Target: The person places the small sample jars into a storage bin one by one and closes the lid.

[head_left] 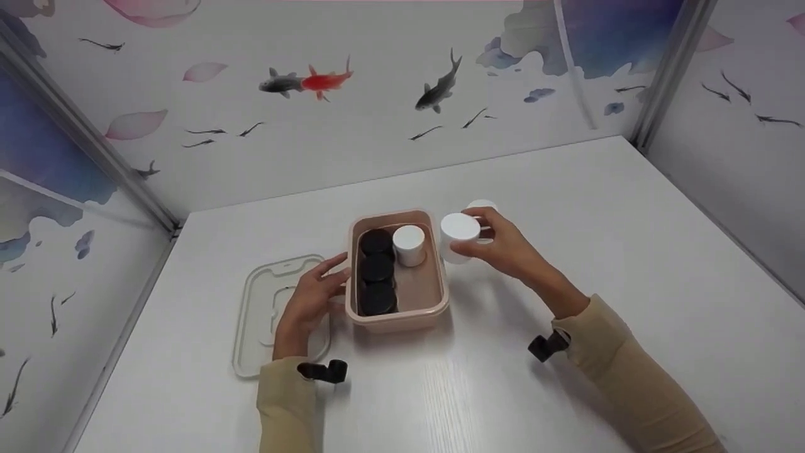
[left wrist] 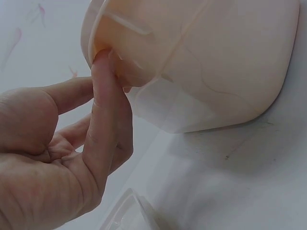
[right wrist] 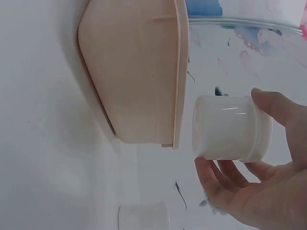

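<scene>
Right of centre, my right hand [head_left: 506, 245] grips a white jar [head_left: 454, 239], likely light, stiff and slippery; best held around its sides. At centre, my left hand's [head_left: 309, 299] loosely extended fingers touch the pink box [head_left: 402, 322].

Cannot see whole lid [head_left: 259, 314] toward left edge of table [head_left: 434, 390], partly hidden by left hand [head_left: 312, 297], nor most of rear white jar [head_left: 483, 204] behind right hand [head_left: 503, 245]. Cannot trace table's near edge, cut off in head view. Cannot make out bases of black jars [head_left: 378, 269].
</scene>
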A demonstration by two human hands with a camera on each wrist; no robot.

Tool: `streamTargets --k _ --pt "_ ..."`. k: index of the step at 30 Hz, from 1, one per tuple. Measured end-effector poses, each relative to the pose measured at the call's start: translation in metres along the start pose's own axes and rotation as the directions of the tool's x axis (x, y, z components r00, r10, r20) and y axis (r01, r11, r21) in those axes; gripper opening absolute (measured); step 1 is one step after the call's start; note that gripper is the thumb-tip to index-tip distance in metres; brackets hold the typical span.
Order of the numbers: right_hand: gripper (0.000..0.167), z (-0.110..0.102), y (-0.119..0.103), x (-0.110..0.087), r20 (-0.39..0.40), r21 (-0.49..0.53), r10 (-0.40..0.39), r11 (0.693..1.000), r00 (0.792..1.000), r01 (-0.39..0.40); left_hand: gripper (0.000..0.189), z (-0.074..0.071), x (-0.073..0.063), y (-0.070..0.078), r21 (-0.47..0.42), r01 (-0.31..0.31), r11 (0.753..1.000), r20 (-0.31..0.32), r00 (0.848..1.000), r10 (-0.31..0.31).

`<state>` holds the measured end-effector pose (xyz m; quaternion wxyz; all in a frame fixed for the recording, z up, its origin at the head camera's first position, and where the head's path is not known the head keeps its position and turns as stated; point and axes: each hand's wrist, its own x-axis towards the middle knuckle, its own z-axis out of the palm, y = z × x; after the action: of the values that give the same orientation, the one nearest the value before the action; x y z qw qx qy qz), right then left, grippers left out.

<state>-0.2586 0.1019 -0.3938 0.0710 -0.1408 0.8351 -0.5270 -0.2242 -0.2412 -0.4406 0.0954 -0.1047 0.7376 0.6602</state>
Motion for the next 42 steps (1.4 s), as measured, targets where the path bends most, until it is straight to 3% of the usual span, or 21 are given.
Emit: streamTargets --k 8,15,20,27,36,42 --pt "0.067 0.014 -0.010 0.001 0.025 -0.006 -0.078 0.997 0.997 0.078 0.050 -0.001 0.000 -0.001 0.000 -0.011 1.000 0.004 1.000 0.011" --pt "0.073 0.024 -0.021 0.007 0.110 -0.040 -0.114 0.992 0.987 0.119 0.050 -0.001 0.001 0.000 -0.003 -0.006 1.000 0.009 1.000 0.006" --pt "0.068 0.025 -0.029 0.019 0.182 -0.069 -0.151 0.984 0.972 0.166 0.050 -0.001 -0.001 0.000 0.004 -0.014 1.000 -0.008 1.000 0.014" --pt "0.066 0.025 -0.040 0.035 0.287 -0.143 -0.135 0.973 0.948 0.182 0.050 0.000 0.000 0.001 0.012 -0.010 1.000 0.004 1.000 0.010" --pt "0.066 0.034 -0.049 0.052 0.393 -0.309 -0.077 0.928 0.916 0.211 0.046 0.000 0.000 0.002 -0.011 0.002 1.000 -0.002 1.000 -0.002" --pt "0.065 0.041 -0.048 0.062 0.459 -0.328 -0.105 0.902 0.882 0.279 0.047 0.000 0.001 0.000 -0.020 -0.003 1.000 0.004 1.000 0.003"
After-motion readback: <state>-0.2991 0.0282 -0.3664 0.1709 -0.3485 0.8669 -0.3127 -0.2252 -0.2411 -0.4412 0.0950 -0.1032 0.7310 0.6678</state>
